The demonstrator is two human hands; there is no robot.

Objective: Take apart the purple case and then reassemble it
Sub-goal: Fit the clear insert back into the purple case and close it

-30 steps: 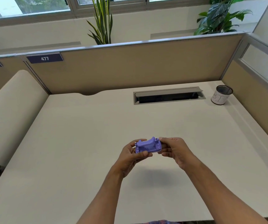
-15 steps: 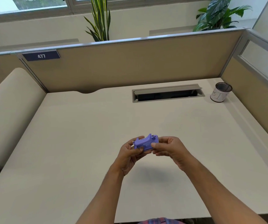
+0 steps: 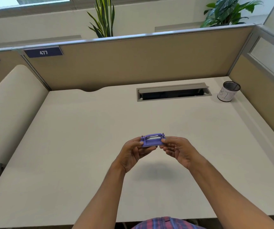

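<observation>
We hold the purple case (image 3: 152,142) between both hands above the counter (image 3: 83,146).

Left hand (image 3: 133,152) and right hand (image 3: 177,150) have their fingers closed on its short ends. It looks light, stiff and smooth, likely slippery, so the ends suit gripping. The mesh cup (image 3: 228,93) stands well apart, leaving open room all around.

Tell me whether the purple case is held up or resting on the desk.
Held up: both hands, left and right, grip the purple plastic case above the beige desk, which shows their shadow.
</observation>
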